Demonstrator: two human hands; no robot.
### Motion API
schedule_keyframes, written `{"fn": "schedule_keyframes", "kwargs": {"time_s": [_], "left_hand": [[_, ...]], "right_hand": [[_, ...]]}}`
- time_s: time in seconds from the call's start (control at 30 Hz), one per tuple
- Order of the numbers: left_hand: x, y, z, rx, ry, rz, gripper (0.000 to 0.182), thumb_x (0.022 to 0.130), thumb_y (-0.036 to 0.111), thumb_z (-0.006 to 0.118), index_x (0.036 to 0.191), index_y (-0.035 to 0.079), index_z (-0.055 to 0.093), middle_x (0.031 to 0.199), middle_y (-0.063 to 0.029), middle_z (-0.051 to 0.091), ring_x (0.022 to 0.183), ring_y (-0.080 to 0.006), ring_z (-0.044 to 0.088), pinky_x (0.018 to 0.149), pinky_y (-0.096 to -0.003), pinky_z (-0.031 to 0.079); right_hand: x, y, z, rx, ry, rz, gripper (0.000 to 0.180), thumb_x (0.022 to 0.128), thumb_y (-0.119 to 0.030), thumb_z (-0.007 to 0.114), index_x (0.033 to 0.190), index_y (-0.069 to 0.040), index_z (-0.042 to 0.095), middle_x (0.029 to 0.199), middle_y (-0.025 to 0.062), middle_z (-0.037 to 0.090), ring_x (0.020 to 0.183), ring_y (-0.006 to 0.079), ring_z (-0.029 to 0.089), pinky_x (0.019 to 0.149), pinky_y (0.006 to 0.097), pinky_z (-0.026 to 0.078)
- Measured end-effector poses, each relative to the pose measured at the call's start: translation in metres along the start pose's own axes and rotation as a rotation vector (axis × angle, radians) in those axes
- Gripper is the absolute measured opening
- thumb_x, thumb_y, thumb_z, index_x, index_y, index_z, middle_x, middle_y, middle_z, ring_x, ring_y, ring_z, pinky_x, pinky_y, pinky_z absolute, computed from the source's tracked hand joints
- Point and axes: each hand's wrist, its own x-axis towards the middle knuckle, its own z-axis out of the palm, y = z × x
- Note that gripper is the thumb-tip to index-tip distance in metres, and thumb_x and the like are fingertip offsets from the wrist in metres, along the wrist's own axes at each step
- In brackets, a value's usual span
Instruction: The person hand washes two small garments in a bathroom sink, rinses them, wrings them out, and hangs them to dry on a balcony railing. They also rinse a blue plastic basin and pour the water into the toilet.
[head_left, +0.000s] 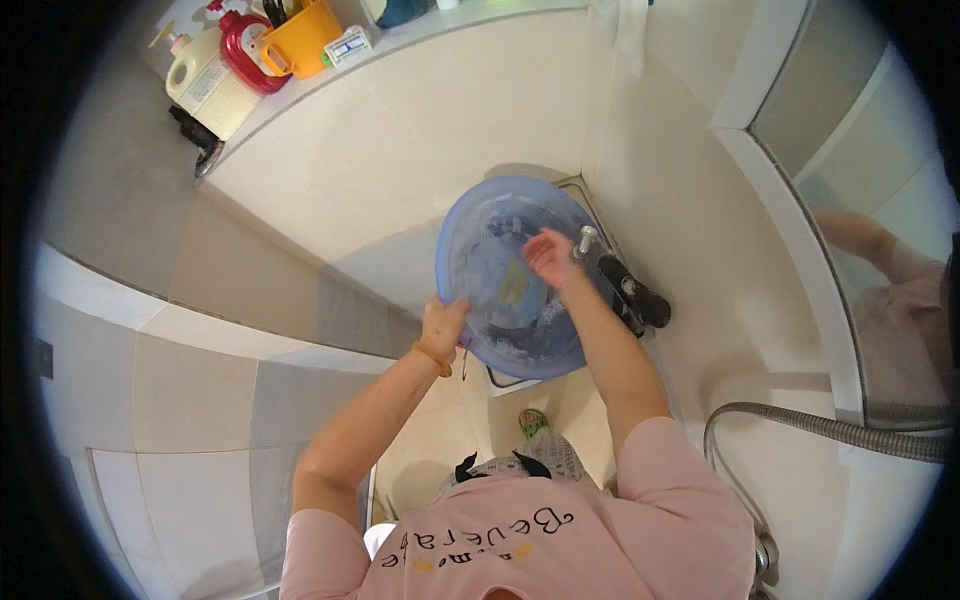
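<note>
A round blue plastic basin (450, 225) is before me, with white suds, wet streaks and a yellow patch on its bottom. My left hand (446, 322) grips the near-left rim, thumb on the inside, an orange bangle (433, 359) around that wrist. Over the right side of the basin, my right hand (550, 257) is loosely cupped, palm partly showing, with nothing visible in it. A metal tap (586, 241) is close beside its wrist. Just right of the basin is a long black object (634, 291), which I cannot identify.
A ledge (480, 22) at the top bears a cream pump bottle (206, 82), a red pump bottle (251, 49), an orange mug (304, 37) and a small white box (349, 46). A metal shower hose (817, 421) curves at right, below a mirror (892, 300).
</note>
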Motion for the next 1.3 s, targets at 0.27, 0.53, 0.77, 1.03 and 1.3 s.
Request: {"fn": "schedule_keyframes", "kwargs": {"time_s": [0.27, 0.53, 0.77, 1.03, 1.3], "left_hand": [[0.028, -0.014, -0.009, -0.035, 0.069, 0.041, 0.03, 0.081, 0.019, 0.06, 0.103, -0.001, 0.058, 0.081, -0.0095, 0.059, 0.066, -0.02, 0.058, 0.052, -0.0348, 0.047], [0.033, 0.01, -0.023, 0.153, -0.014, 0.052, 0.046, 0.085, 0.026, 0.062, 0.116, -0.005, 0.05, 0.1, -0.0162, 0.061, 0.085, -0.0277, 0.061, 0.065, -0.044, 0.051], [0.029, 0.02, -0.019, 0.037, -0.054, -0.051, 0.044, 0.083, 0.019, 0.06, 0.118, -0.006, 0.049, 0.107, -0.0196, 0.058, 0.094, -0.0296, 0.059, 0.07, -0.0458, 0.05], [0.059, -0.006, -0.026, -0.024, -0.113, -0.169, 0.039, 0.077, 0.009, 0.053, 0.114, -0.004, 0.049, 0.098, -0.0126, 0.058, 0.084, -0.0251, 0.06, 0.066, -0.0419, 0.051], [0.063, -0.005, -0.038, 0.039, -0.145, -0.298, 0.038, 0.074, 0.005, 0.051, 0.111, 0.0, 0.052, 0.096, -0.0092, 0.059, 0.078, -0.0219, 0.061, 0.066, -0.0383, 0.052]], "right_hand": [[-0.125, 0.088, 0.105, -1.032, -0.321, -0.329, 0.055, 0.099, -0.037, 0.037, 0.139, -0.001, 0.033, 0.144, 0.0184, 0.033, 0.13, 0.0286, 0.037, 0.106, 0.0369, 0.031], [-0.106, 0.019, -0.01, -2.235, -0.416, 0.072, 0.037, 0.09, -0.034, 0.05, 0.105, -0.002, 0.061, 0.108, 0.0187, 0.06, 0.101, 0.034, 0.057, 0.085, 0.0439, 0.046], [-0.028, 0.008, -0.021, -1.578, 0.433, -0.358, 0.029, 0.089, -0.018, 0.048, 0.086, 0.006, 0.063, 0.08, 0.0255, 0.061, 0.079, 0.0377, 0.061, 0.068, 0.0415, 0.049], [-0.058, 0.119, 0.032, 0.098, 0.661, 0.441, 0.015, 0.085, -0.004, 0.051, 0.099, -0.001, 0.058, 0.092, 0.013, 0.06, 0.084, 0.026, 0.059, 0.071, 0.0403, 0.051], [0.046, 0.044, 0.074, -0.121, 0.399, -0.2, 0.035, 0.086, 0.0, 0.043, 0.119, -0.005, 0.052, 0.089, 0.0073, 0.057, 0.075, 0.0217, 0.054, 0.064, 0.0332, 0.046]]}}
